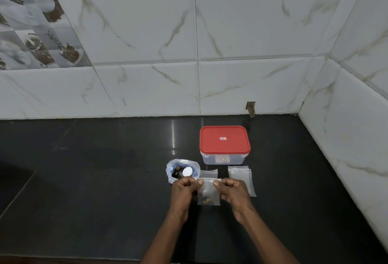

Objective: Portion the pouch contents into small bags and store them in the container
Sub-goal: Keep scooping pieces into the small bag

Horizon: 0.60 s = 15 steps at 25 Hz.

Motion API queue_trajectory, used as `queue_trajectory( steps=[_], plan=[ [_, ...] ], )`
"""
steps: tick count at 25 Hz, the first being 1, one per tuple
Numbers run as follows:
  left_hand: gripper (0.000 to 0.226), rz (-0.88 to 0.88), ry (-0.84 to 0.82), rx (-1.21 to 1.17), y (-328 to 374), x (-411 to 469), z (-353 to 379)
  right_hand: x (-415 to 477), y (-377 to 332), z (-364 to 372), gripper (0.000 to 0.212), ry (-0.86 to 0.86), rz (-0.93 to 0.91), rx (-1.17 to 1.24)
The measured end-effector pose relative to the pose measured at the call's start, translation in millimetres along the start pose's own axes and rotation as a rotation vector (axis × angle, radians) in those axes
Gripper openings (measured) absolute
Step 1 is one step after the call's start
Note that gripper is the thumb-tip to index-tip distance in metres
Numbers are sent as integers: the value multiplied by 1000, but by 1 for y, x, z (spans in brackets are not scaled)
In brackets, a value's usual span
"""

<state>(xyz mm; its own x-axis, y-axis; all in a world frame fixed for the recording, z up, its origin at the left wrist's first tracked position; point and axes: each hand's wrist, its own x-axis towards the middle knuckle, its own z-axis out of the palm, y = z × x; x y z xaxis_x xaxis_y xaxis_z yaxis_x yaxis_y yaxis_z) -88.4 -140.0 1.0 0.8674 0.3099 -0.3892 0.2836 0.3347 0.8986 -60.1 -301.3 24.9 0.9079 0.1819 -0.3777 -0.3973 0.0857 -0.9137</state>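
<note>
**A:** A dark polished counter (84,179) is being looked down on, with marble-veined wall tiles (252,33) behind it. What is being handled?

**B:** A small bag (208,194) is being held up at the centre. Its top strip is being pinched at both ends, by the left hand (182,190) at 9 o'clock and the right hand (233,189) at 3 o'clock. A few brown bits are lying at its bottom.

**A:** And around it?

**B:** The pouch (174,174) is standing open at 10 o'clock, with a white round piece (187,171) resting in it; whether that is a scoop or a cap cannot be told. The container (222,160) is sitting at 1 o'clock with its red lid (224,140) on. Spare bags (241,177) are lying at 2 o'clock, and another bag (208,173) at 12 o'clock.

**A:** How is the sealing best being done?

**B:** Judged from this, the strip is best pressed shut from one end across to the other. The bag should be kept upright while this is being done, so that nothing is spilled. Whether the strip is already closed cannot be told.
</note>
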Motion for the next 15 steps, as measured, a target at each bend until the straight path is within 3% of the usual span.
queue_trajectory(
  steps=[3,6,9,15],
  plan=[
    [29,-4,17,22,1,4,5,-2,8,-2,12,-42,-10,-87],
    [23,57,52,61,6,6,9,12,19,-8,6,176,-4,-161],
    [15,153,202,135,12,7,-3,43,35,-20,19,368,-29,-246],
    [17,90,331,190,-6,-2,-38,67,24,16,11,335,-40,-356]
  ],
)
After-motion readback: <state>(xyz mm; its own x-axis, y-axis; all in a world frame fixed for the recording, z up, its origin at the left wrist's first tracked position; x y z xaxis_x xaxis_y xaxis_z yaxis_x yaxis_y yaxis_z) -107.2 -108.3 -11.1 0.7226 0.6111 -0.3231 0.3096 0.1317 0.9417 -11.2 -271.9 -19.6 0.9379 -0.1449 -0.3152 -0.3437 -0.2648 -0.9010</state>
